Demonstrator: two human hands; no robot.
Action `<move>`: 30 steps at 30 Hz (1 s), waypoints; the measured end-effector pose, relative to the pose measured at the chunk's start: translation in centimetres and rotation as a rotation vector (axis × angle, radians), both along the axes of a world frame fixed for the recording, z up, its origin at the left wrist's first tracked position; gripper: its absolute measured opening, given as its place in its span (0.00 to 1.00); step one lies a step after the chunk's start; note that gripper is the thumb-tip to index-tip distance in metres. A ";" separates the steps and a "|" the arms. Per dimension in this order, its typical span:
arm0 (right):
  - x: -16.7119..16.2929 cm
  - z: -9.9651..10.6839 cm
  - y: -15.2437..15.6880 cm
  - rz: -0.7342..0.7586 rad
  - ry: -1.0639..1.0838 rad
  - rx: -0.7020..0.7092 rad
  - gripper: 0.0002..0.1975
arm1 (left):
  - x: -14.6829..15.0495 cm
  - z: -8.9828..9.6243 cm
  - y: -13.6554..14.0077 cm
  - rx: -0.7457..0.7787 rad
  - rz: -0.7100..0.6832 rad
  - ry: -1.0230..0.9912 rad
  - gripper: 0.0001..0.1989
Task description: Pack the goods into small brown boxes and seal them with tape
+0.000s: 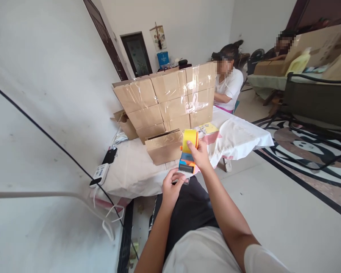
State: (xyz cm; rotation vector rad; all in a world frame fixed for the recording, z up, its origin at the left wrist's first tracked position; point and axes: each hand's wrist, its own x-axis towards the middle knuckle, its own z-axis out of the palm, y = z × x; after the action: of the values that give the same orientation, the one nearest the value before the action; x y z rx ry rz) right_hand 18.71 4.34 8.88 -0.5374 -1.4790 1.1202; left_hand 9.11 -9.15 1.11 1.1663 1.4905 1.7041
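The right hand [200,154] has its grip clenched around an orange and blue handheld tape dispenser with a yellow roll [188,152], fingers over the top of the roll, holding it in the air just above the near edge of the white-clothed surface [136,170]. The left hand [172,186] sits just below the dispenser's blue mouth, its fingertips pinching what looks like the loose end of tape; the strip itself is too thin to make out. Directly behind the dispenser, a brown cardboard box with its flap ajar [165,147] stands near the surface's middle. Behind that rises a stacked wall of taped brown cardboard boxes [170,100] toward the far edge. At the left edge lie a white label-covered device [100,174] and a black phone [110,155]. Beyond the far right corner a seated person in a white shirt [230,87] works.
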 end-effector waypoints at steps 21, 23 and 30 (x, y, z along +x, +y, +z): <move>-2.8 -8.0 0.7 0.067 0.185 -0.431 0.20 | -3.4 -6.6 0.7 -0.155 -0.087 0.004 0.16; -3.7 -8.3 -0.6 0.165 0.241 -0.571 0.19 | -4.0 -7.5 0.5 -0.112 -0.069 0.030 0.18; -4.1 -7.6 -2.2 0.325 0.234 -0.646 0.28 | -5.0 -6.5 -1.0 0.017 -0.104 0.264 0.13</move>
State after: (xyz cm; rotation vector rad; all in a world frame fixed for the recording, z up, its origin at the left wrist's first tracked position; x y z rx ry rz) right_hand 14.63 2.14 1.25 -0.5870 -1.0025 1.8716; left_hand 4.14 -10.13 -5.38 1.4984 1.5402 1.5419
